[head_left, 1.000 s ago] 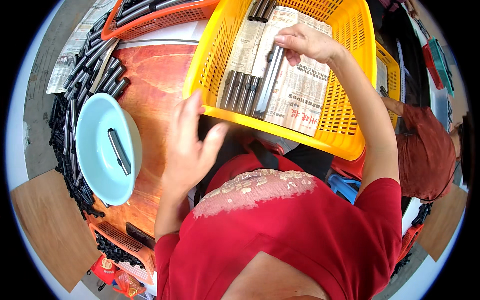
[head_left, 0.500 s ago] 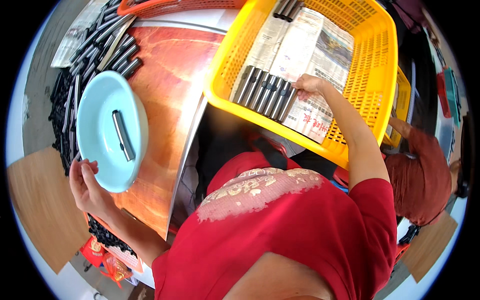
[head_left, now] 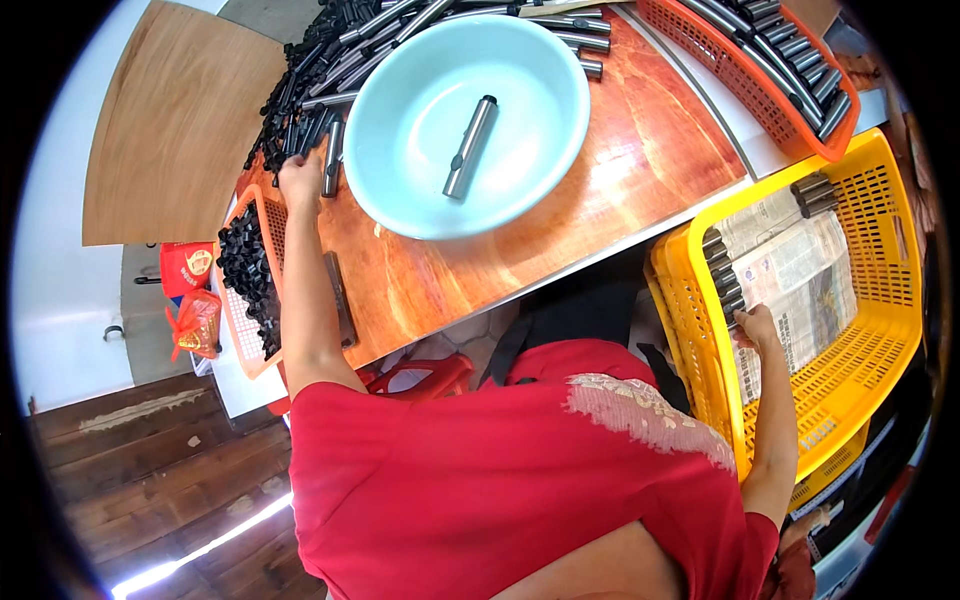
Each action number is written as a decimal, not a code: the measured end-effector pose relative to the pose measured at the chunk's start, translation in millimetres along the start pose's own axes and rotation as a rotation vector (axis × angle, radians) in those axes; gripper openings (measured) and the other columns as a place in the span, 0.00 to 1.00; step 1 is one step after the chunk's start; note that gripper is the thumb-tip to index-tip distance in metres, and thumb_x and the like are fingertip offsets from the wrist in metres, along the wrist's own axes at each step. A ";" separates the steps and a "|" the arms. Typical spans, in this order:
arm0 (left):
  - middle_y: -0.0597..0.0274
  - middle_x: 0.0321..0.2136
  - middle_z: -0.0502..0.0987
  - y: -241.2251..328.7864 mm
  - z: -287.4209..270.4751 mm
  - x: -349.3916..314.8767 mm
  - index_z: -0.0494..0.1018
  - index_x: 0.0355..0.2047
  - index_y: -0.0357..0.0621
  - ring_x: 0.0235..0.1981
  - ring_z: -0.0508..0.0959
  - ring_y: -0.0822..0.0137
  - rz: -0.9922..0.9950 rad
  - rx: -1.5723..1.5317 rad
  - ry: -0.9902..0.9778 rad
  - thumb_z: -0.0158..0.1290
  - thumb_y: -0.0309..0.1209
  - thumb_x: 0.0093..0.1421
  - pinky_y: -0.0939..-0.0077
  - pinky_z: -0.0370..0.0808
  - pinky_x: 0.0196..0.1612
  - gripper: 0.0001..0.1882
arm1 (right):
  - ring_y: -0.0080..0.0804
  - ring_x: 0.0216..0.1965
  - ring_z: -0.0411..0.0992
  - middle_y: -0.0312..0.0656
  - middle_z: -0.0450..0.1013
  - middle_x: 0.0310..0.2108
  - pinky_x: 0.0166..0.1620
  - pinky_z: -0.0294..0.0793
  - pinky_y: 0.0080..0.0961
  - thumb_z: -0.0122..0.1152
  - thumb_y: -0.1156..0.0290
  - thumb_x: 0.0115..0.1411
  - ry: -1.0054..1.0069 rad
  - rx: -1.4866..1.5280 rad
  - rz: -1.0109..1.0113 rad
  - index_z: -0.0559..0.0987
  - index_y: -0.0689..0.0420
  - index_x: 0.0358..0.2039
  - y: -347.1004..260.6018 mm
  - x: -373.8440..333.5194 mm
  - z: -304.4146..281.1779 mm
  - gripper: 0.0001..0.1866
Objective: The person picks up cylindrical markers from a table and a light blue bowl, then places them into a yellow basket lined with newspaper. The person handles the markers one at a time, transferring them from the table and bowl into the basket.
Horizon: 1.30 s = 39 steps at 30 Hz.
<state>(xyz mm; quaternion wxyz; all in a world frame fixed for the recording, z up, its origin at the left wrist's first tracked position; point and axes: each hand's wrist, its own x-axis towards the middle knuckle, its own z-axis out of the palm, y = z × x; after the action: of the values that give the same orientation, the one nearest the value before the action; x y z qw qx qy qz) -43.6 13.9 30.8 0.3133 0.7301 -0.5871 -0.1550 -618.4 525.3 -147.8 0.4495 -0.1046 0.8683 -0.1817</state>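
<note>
My left hand [head_left: 300, 183] reaches to the near edge of a heap of small black parts [head_left: 290, 110] on the table. Its fingers are drawn together; anything between them is too small to make out. Just right of it stands a short metal tube [head_left: 333, 158], apart from the others. A light blue basin [head_left: 400, 205] holds one silver metal tube with black ends [head_left: 470, 147]. My right hand [head_left: 757, 328] is in the yellow basket [head_left: 740, 445], its fingers closed at the end of a row of metal tubes [head_left: 722, 268] lying on newspaper [head_left: 795, 270].
Loose metal tubes [head_left: 420, 22] lie behind the basin. An orange basket [head_left: 700, 48] of tubes stands at the far right. Left of my forearm, another orange basket [head_left: 275, 235] holds black caps [head_left: 250, 275]. A dark bar [head_left: 340, 298] lies near the table edge.
The view has swung to the left. My left hand has moved from beside the basin to the black heap, its fingers closing. My right hand stays at the end of the tube row.
</note>
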 end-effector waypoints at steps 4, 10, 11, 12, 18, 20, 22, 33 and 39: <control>0.41 0.51 0.69 -12.2 27.4 7.4 0.60 0.57 0.35 0.54 0.68 0.52 0.056 0.406 -0.200 0.52 0.44 0.55 0.66 0.64 0.55 0.34 | 0.39 0.24 0.73 0.52 0.72 0.25 0.25 0.72 0.30 0.62 0.67 0.50 0.045 -0.203 -0.061 0.71 0.68 0.36 -11.9 -8.3 -6.7 0.19; 0.43 0.39 0.76 -27.8 27.3 5.4 0.70 0.45 0.33 0.42 0.76 0.50 0.148 0.504 -0.176 0.55 0.41 0.52 0.65 0.70 0.45 0.26 | 0.53 0.40 0.72 0.62 0.73 0.35 0.45 0.69 0.36 0.60 0.63 0.50 0.156 -0.483 -0.293 0.74 0.69 0.36 -21.3 -21.4 -18.6 0.20; 0.44 0.37 0.76 -35.5 23.6 6.8 0.70 0.43 0.33 0.39 0.76 0.50 0.130 0.462 -0.174 0.54 0.38 0.52 0.64 0.71 0.42 0.23 | 0.53 0.40 0.72 0.61 0.73 0.34 0.44 0.70 0.36 0.60 0.63 0.50 0.161 -0.496 -0.323 0.75 0.68 0.35 -19.4 -18.9 -20.1 0.20; 0.44 0.34 0.77 -38.7 23.6 6.3 0.71 0.41 0.33 0.36 0.77 0.49 0.118 0.421 -0.175 0.53 0.35 0.52 0.63 0.73 0.40 0.20 | 0.52 0.37 0.73 0.60 0.73 0.32 0.42 0.70 0.37 0.59 0.62 0.51 0.179 -0.507 -0.358 0.75 0.68 0.33 -20.5 -21.2 -22.1 0.19; 0.54 0.30 0.75 -1.6 -29.7 -48.6 0.66 0.43 0.34 0.29 0.76 0.62 -0.259 -1.198 -0.373 0.48 0.22 0.55 0.73 0.73 0.30 0.15 | 0.54 0.31 0.73 0.59 0.73 0.25 0.35 0.71 0.40 0.55 0.64 0.54 0.321 -0.472 -0.531 0.75 0.67 0.30 -67.6 -82.6 -50.7 0.15; 0.50 0.38 0.73 26.9 -43.0 -77.0 0.65 0.46 0.36 0.39 0.74 0.59 -0.111 -1.393 -0.481 0.48 0.23 0.56 0.66 0.71 0.42 0.16 | 0.54 0.31 0.73 0.58 0.72 0.25 0.35 0.70 0.39 0.54 0.65 0.55 0.426 -0.425 -0.579 0.74 0.67 0.30 -96.2 -116.4 -59.1 0.14; 0.49 0.41 0.72 59.5 -49.3 -111.5 0.64 0.48 0.36 0.44 0.71 0.57 0.019 -1.517 -0.619 0.49 0.23 0.56 0.61 0.67 0.49 0.18 | 0.53 0.31 0.73 0.57 0.72 0.26 0.34 0.71 0.38 0.54 0.67 0.56 0.538 -0.374 -0.686 0.74 0.66 0.30 -125.7 -153.1 -60.7 0.13; 0.49 0.41 0.74 211.0 21.3 -332.5 0.68 0.46 0.41 0.43 0.74 0.54 -0.268 -1.618 -1.597 0.54 0.28 0.55 0.60 0.71 0.50 0.17 | 0.38 0.26 0.68 0.43 0.66 0.24 0.29 0.68 0.28 0.63 0.52 0.47 0.741 -0.290 -1.739 0.72 0.61 0.27 -190.7 -274.8 5.2 0.23; 0.48 0.42 0.74 215.5 34.9 -371.4 0.69 0.43 0.41 0.44 0.74 0.56 -0.488 -1.491 -1.716 0.51 0.34 0.58 0.58 0.72 0.48 0.15 | 0.35 0.18 0.66 0.40 0.62 0.17 0.23 0.66 0.29 0.61 0.53 0.47 0.814 -0.347 -1.681 0.69 0.58 0.21 -166.5 -268.8 -1.4 0.20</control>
<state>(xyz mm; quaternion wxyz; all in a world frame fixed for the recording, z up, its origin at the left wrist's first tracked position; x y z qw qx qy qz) -325.7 334.2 89.7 0.1267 0.1136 -0.2134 -0.9620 -462.2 466.5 120.8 -0.1873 -0.6892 0.6138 -0.3365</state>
